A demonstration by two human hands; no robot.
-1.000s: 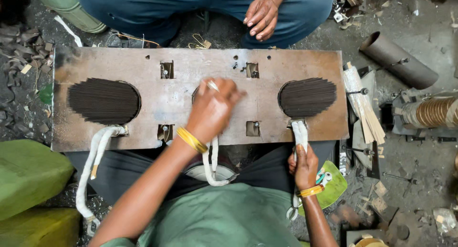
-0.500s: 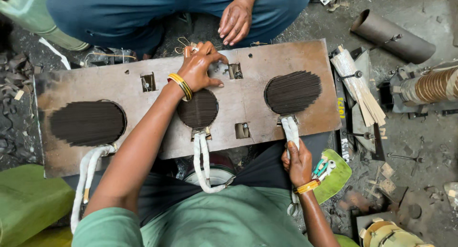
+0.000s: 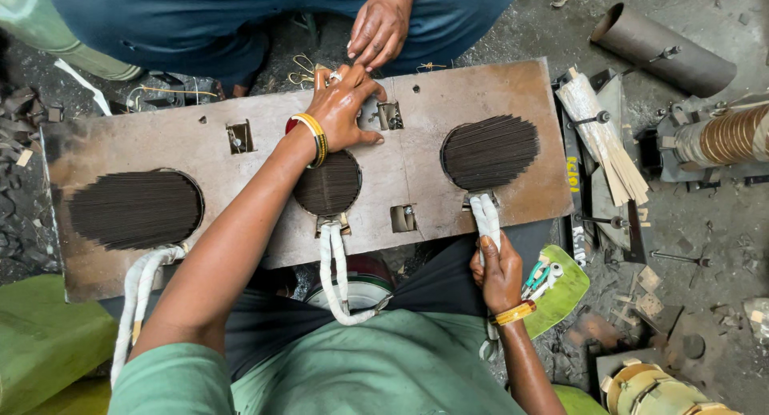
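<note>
A rusty metal plate (image 3: 416,167) lies across my lap, with three oval openings packed with dark thin strips. My left hand (image 3: 344,106) rests flat at the plate's far edge, fingers spread over a square slot, just beyond the middle oval (image 3: 327,183). It almost touches another person's hand (image 3: 380,26). My right hand (image 3: 498,271) grips a white cloth-wrapped lead (image 3: 485,215) that hangs from the right oval (image 3: 490,151). Similar white leads hang from the middle oval (image 3: 332,263) and the left oval (image 3: 140,287).
The other person squats across the plate in blue trousers (image 3: 240,22). A steel pipe (image 3: 661,50), a bundle of pale strips (image 3: 605,143) and a copper coil (image 3: 733,134) lie to the right. A green cloth (image 3: 40,343) is at the left, and scrap litters the ground.
My left hand has moved from the middle oval to the plate's far edge, close to the other person's hand. My right hand still grips the white lead.
</note>
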